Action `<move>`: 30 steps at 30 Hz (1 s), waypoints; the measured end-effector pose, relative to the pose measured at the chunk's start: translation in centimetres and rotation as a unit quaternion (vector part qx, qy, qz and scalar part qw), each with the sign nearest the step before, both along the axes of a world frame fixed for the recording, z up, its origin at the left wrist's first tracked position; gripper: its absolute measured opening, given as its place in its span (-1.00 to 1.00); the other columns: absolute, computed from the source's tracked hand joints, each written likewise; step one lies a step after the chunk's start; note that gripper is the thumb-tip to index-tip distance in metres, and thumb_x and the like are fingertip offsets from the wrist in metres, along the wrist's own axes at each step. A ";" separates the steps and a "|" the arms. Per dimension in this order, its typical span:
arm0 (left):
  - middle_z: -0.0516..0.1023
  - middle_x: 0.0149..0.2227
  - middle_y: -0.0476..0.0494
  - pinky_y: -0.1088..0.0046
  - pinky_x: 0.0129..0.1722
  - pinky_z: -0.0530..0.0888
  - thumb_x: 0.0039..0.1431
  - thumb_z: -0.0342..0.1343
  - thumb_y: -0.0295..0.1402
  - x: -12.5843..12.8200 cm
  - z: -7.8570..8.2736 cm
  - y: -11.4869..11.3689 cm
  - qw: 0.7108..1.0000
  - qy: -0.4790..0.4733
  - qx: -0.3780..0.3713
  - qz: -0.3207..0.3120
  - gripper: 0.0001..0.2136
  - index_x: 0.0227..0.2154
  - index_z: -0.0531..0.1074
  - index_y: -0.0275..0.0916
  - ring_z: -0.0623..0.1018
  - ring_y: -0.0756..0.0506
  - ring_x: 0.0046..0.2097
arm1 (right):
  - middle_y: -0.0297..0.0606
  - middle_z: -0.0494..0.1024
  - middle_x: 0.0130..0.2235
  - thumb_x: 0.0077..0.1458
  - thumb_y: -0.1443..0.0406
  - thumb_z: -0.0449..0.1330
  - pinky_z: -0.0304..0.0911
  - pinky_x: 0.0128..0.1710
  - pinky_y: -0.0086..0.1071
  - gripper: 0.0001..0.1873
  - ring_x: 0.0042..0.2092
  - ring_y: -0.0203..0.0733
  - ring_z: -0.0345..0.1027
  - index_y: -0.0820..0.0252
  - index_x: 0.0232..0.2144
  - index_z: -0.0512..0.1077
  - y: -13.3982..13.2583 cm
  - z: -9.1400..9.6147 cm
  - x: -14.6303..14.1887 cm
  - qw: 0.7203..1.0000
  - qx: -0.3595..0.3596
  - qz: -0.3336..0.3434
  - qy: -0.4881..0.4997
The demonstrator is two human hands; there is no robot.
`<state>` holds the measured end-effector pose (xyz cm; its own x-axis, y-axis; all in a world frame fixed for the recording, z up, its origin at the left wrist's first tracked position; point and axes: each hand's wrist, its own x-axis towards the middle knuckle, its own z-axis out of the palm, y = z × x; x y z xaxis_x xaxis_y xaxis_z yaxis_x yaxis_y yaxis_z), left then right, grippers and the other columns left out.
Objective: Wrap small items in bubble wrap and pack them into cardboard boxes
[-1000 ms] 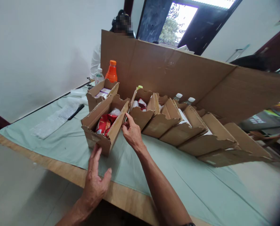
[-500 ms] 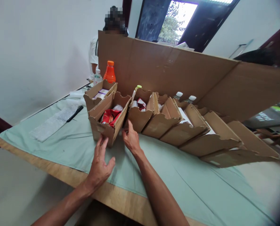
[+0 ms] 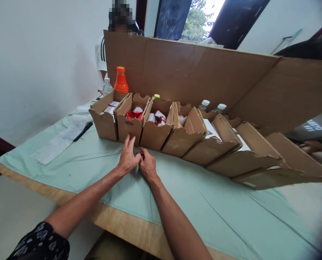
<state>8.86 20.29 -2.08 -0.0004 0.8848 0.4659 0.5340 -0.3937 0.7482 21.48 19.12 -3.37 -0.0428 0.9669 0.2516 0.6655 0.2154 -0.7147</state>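
Note:
A row of several small open cardboard boxes runs across the green cloth. My left hand point(image 3: 127, 156) lies with fingers stretched out, its fingertips touching the front of the second box point(image 3: 128, 126), which holds red snack packets point(image 3: 132, 114). My right hand point(image 3: 147, 164) rests on the cloth just below the third box point(image 3: 154, 133), fingers curled down, next to my left hand. The leftmost box point(image 3: 103, 122) stands flush against the second one.
A tall cardboard sheet point(image 3: 193, 74) stands behind the boxes, with a person beyond it. An orange bottle point(image 3: 121, 80) and a small clear bottle point(image 3: 107, 86) stand at the back left. A black pen point(image 3: 82, 131) lies on bubble wrap point(image 3: 58, 142). The table's wooden edge point(image 3: 128, 227) is near me.
The box with red packets has been pushed back into line between its neighbours. Both hands followed it forward and now sit together at its front.

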 end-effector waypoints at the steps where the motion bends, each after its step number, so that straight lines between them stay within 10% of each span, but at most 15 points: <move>1: 0.12 0.45 -0.47 -0.05 0.41 0.22 -0.01 0.16 -0.47 0.0 0.1 0.2 1.000 0.004 0.004 0.005 -0.27 0.31 0.24 -0.29 0.20 -0.40 0.45 | -0.16 0.70 -0.10 0.18 0.39 0.09 0.40 0.01 -0.27 -0.55 -0.06 -0.06 0.58 0.17 0.10 0.49 0.0 -0.1 0.0 1.000 0.001 0.000 0.005; 6: 0.12 0.45 -0.45 -0.06 0.45 0.08 0.06 0.15 -0.44 -4.0 2.8 0.5 0.995 0.038 0.072 0.061 -0.30 0.32 0.23 -0.30 0.13 -0.38 0.48 | -0.17 0.70 -0.13 0.21 0.35 0.08 0.40 0.00 -0.26 -0.60 -0.09 -0.07 0.58 0.14 0.06 0.51 0.1 -0.3 0.1 1.000 0.006 -0.002 0.028; 11: 0.01 0.50 -0.36 -0.08 0.47 -0.04 0.01 0.22 -0.47 -12.1 9.5 3.5 0.961 0.131 0.148 0.196 -0.27 0.32 0.27 -0.30 0.00 -0.42 0.51 | -0.18 0.71 -0.15 0.19 0.34 0.10 0.39 -0.01 -0.25 -0.64 -0.11 -0.07 0.58 0.12 -0.01 0.54 0.4 -0.6 0.2 0.999 0.006 -0.005 0.052; 17: 0.33 0.38 -0.33 -0.23 0.38 0.05 0.08 0.21 -0.43 -16.1 13.7 6.2 0.951 0.273 0.051 0.135 -0.83 -0.28 0.65 -0.32 0.07 -0.52 0.47 | -0.22 0.71 -0.20 0.18 0.35 0.09 0.39 -0.04 -0.25 -0.66 -0.14 -0.07 0.58 0.09 -0.07 0.56 0.6 -0.5 0.3 0.997 0.004 -0.009 0.078; 24: 0.38 0.36 -0.26 -0.33 0.39 -0.08 0.11 0.20 -0.41 -13.8 13.2 -2.9 0.921 0.340 0.157 0.111 -0.87 -0.51 0.59 -0.21 0.14 -0.47 0.47 | -0.26 0.67 -0.25 0.25 0.31 0.16 0.41 -0.02 -0.21 -0.80 -0.16 -0.10 0.54 0.10 -0.12 0.56 1.3 -0.8 0.3 0.991 -0.014 0.001 0.134; 30: 0.44 0.31 -0.34 -0.36 0.40 -0.10 0.10 0.19 -0.53 -4.8 13.7 -10.6 0.893 0.368 0.256 0.041 -0.89 -0.41 0.59 -0.23 0.26 -0.43 0.42 | -0.22 0.58 -0.09 0.33 0.13 0.25 0.49 -0.11 -0.19 -0.70 -0.14 -0.19 0.52 0.25 -0.06 0.49 1.7 0.3 1.5 0.979 -0.066 0.057 0.183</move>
